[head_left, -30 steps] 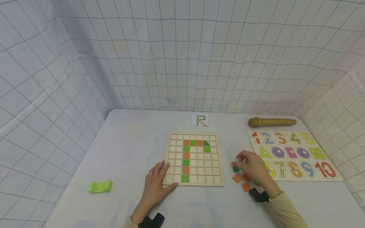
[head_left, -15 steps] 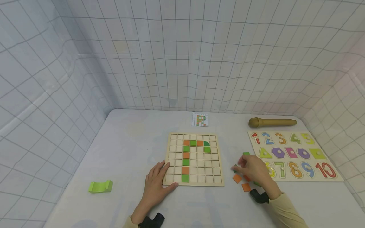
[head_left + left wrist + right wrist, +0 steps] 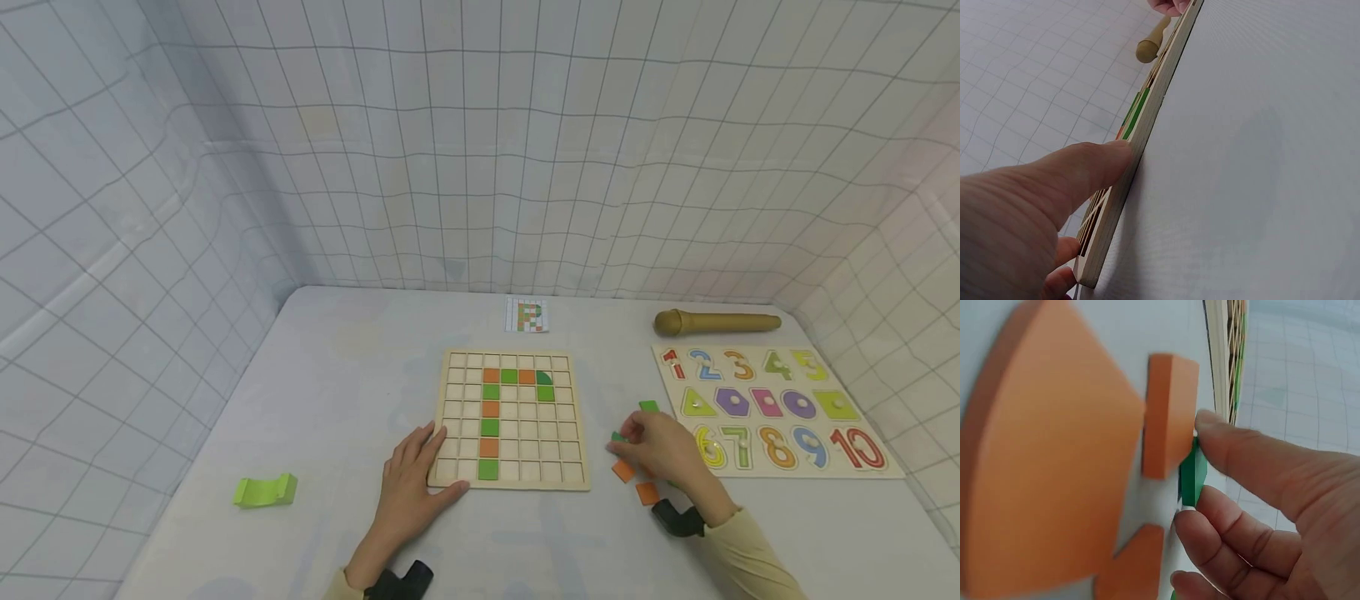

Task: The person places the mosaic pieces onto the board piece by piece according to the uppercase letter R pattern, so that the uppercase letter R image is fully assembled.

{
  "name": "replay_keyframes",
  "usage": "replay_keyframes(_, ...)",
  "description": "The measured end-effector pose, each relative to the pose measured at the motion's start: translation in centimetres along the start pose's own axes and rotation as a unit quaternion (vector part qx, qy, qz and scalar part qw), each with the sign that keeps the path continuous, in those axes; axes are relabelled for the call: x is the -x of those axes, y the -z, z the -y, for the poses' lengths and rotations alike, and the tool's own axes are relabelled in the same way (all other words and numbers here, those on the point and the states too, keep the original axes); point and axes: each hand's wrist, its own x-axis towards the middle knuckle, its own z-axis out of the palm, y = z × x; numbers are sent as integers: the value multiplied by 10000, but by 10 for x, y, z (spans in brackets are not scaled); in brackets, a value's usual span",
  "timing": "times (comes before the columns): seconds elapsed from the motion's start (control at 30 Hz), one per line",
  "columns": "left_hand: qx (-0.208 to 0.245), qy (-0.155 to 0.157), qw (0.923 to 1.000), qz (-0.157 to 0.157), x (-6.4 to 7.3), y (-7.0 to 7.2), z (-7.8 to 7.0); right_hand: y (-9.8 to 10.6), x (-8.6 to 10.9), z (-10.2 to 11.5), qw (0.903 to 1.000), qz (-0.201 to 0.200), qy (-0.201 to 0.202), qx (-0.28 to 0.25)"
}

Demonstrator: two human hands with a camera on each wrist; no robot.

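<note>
Fingers of the right hand (image 3: 663, 446) pinch a dark green piece (image 3: 1192, 474) low at the counter (image 3: 352, 367), just beside orange tiles (image 3: 623, 471), right of the wooden grid board (image 3: 528, 429). The left hand (image 3: 408, 483), fingers extended, rests against the board's near left corner, thumb on its rim.

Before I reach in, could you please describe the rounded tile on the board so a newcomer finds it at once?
Find the wooden grid board that the left hand touches, then follow its farthest line of tiles to the right end. There, beside an orange square and just beyond a green square, is the dark green tile: unlike those square neighbours, its outer corner is rounded.
</note>
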Motion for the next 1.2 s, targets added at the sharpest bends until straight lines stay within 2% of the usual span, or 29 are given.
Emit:
replay_keyframes(0.17,2,-7,10000,-7,0,0,0,-4,-1,3,9997,59,110,-189)
replay_keyframes(0.47,43,-16,10000,2,1,0,0,-6,0,7,9994,36,305,-167)
replay_keyframes(0.63,34,-28,10000,-22,1,0,0,-5,-3,6,9989,-161,356,-271)
replay_keyframes(0.9,17,-47,10000,-49,1,1,1,-3,-23,19,9941,-513,765,-575)
replay_keyframes(1.2,13,-73,10000,-24,1,0,3,-10,-53,47,9894,-311,1182,-784)
